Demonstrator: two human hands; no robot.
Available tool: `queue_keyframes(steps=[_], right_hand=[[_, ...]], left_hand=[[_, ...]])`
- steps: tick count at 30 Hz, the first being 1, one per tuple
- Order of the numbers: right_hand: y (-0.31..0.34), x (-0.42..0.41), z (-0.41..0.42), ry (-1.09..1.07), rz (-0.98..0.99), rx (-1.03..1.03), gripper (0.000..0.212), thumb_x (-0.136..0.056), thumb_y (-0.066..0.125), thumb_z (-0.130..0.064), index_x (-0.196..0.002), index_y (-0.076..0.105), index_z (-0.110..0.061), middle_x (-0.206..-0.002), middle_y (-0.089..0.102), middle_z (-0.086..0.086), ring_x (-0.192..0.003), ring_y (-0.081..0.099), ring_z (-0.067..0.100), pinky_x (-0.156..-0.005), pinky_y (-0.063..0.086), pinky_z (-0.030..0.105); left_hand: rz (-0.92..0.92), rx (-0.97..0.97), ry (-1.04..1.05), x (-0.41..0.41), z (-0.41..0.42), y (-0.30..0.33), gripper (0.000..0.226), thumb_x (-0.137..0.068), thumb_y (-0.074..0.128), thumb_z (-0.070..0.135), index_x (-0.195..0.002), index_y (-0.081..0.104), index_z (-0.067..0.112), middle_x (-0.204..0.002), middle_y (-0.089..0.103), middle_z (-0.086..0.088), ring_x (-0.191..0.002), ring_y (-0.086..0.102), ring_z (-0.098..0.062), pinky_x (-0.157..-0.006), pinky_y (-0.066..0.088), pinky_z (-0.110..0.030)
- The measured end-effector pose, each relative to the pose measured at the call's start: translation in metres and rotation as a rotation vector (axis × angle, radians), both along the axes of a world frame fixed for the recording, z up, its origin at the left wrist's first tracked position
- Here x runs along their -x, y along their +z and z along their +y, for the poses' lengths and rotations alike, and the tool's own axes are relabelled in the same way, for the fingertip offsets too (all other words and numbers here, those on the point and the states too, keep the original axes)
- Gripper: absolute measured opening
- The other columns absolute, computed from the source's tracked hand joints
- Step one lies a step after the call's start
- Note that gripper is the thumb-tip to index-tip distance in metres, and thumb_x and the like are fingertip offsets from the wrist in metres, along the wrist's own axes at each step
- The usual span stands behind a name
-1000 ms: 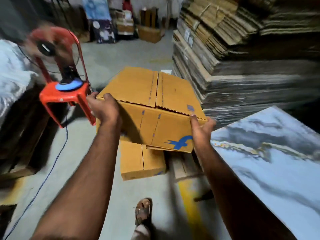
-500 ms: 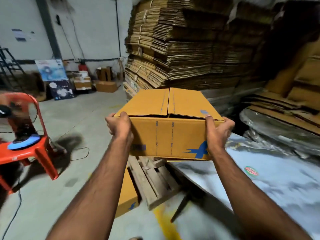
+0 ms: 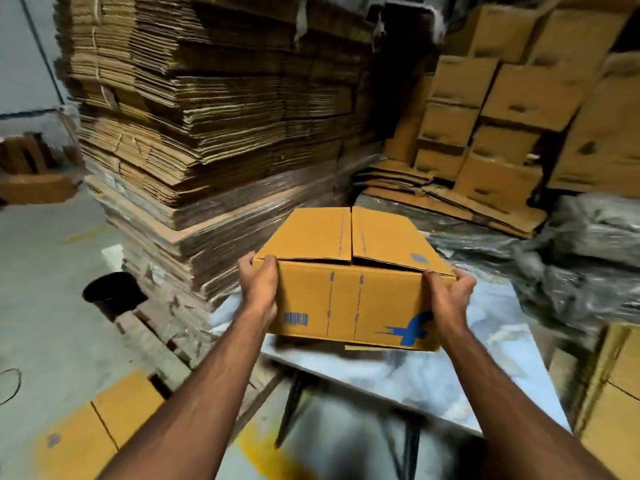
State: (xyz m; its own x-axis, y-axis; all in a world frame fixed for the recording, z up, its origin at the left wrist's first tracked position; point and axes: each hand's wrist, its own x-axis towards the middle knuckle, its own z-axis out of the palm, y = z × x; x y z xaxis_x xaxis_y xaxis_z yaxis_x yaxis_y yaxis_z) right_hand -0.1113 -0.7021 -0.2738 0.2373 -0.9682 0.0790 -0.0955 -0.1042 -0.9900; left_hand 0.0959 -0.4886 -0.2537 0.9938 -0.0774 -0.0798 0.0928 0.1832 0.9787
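Gripping a closed cardboard box (image 3: 349, 299) at both ends, I see my left hand (image 3: 258, 285) curled round its left top corner and my right hand (image 3: 448, 296) clamped on its right edge. The box lies between the hands, over a marble-patterned table (image 3: 398, 379) beneath them; contact cannot be told. Beyond the left hand rises a stack of flattened cartons (image 3: 207, 133); a black bucket (image 3: 110, 292) sits to its left.

Dim, warm indoor light. The cardboard box (image 3: 349, 296) between the hands is sharpest; everything beyond and beside them smears with motion blur. Deep shadow sits above, and wide-angle bending curves the edges.
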Motion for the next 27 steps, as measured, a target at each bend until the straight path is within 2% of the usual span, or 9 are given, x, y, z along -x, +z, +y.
queue_keyframes(steps=[3,6,9,13,14,16,18,22,27], right_hand=[[-0.015,0.000,-0.014,0.012,0.047,-0.021,0.076,-0.068,0.058,-0.054,-0.129,0.035,-0.015,-0.129,0.042,0.009,-0.119,0.047,0.028,-0.101,0.044,0.046],[-0.038,-0.007,-0.027,-0.015,0.116,-0.056,0.080,-0.069,0.056,-0.055,-0.131,0.032,-0.011,-0.130,0.045,0.012,-0.117,0.050,0.029,-0.101,0.043,0.046],[-0.054,-0.017,-0.042,-0.071,0.187,-0.070,0.063,-0.077,0.065,-0.052,-0.117,0.036,-0.013,-0.120,0.051,0.013,-0.112,0.055,0.032,-0.097,0.047,0.048],[-0.069,-0.019,-0.066,-0.111,0.431,-0.130,0.050,-0.086,0.069,-0.041,-0.113,0.048,-0.004,-0.117,0.053,0.015,-0.109,0.056,0.035,-0.089,0.049,0.046],[-0.075,-0.017,-0.070,-0.094,0.489,-0.144,0.050,-0.085,0.070,-0.040,-0.114,0.051,-0.005,-0.120,0.054,0.016,-0.109,0.056,0.034,-0.089,0.050,0.046],[-0.081,-0.014,-0.069,-0.048,0.582,-0.156,0.050,-0.083,0.073,-0.038,-0.118,0.054,-0.008,-0.124,0.052,0.015,-0.110,0.056,0.033,-0.091,0.051,0.045],[-0.087,-0.013,-0.062,-0.030,0.704,-0.078,0.046,-0.083,0.072,-0.030,-0.123,0.056,-0.013,-0.127,0.048,0.019,-0.112,0.055,0.037,-0.096,0.048,0.045],[-0.102,-0.016,-0.048,-0.095,0.884,0.323,0.061,-0.080,0.060,-0.032,-0.139,0.053,-0.016,-0.137,0.041,0.029,-0.122,0.046,0.047,-0.099,0.044,0.051],[-0.107,-0.021,-0.042,0.182,1.226,0.372,0.069,-0.088,0.060,-0.036,-0.151,0.033,-0.027,-0.157,0.024,0.008,-0.145,0.019,0.031,-0.105,0.039,0.051]], left_hand=[[0.002,-0.054,-0.141,-0.016,-0.019,-0.027,0.043,-0.087,0.058,0.025,-0.129,0.048,0.022,-0.119,0.062,-0.011,-0.089,0.053,-0.019,-0.091,0.050,-0.046],[-0.008,-0.149,-0.288,-0.038,-0.033,-0.056,0.042,-0.079,0.055,0.032,-0.120,0.049,0.028,-0.122,0.063,-0.014,-0.089,0.059,-0.029,-0.085,0.050,-0.053],[-0.053,-0.244,-0.462,-0.063,-0.042,-0.075,0.055,-0.077,0.057,0.037,-0.131,0.048,0.040,-0.124,0.063,-0.012,-0.102,0.064,-0.035,-0.088,0.051,-0.058],[-0.073,-0.335,-0.720,-0.085,-0.060,-0.089,0.073,-0.089,0.056,0.021,-0.153,0.025,0.039,-0.135,0.055,-0.002,-0.111,0.061,-0.035,-0.069,0.057,-0.043],[-0.096,-0.372,-0.780,-0.088,-0.065,-0.092,0.070,-0.091,0.057,0.019,-0.153,0.029,0.031,-0.139,0.051,0.001,-0.114,0.060,-0.031,-0.074,0.057,-0.042],[-0.209,-0.466,-0.876,-0.089,-0.076,-0.100,0.066,-0.089,0.062,0.025,-0.151,0.038,0.016,-0.151,0.042,-0.005,-0.131,0.049,-0.028,-0.102,0.048,-0.043],[-0.335,-0.640,-0.968,-0.085,-0.084,-0.104,0.066,-0.090,0.062,0.028,-0.150,0.040,0.012,-0.159,0.025,-0.014,-0.143,0.033,-0.028,-0.116,0.027,-0.033],[-0.534,-0.889,-1.089,-0.078,-0.094,-0.115,0.074,-0.090,0.057,0.037,-0.155,0.027,0.022,-0.161,-0.016,-0.021,-0.147,0.021,-0.036,-0.115,0.026,-0.029],[-0.735,-0.999,-1.058,-0.085,-0.111,-0.126,0.070,-0.093,0.046,0.011,-0.157,0.021,0.025,-0.161,-0.014,-0.023,-0.148,0.016,-0.041,-0.112,0.030,-0.033]])
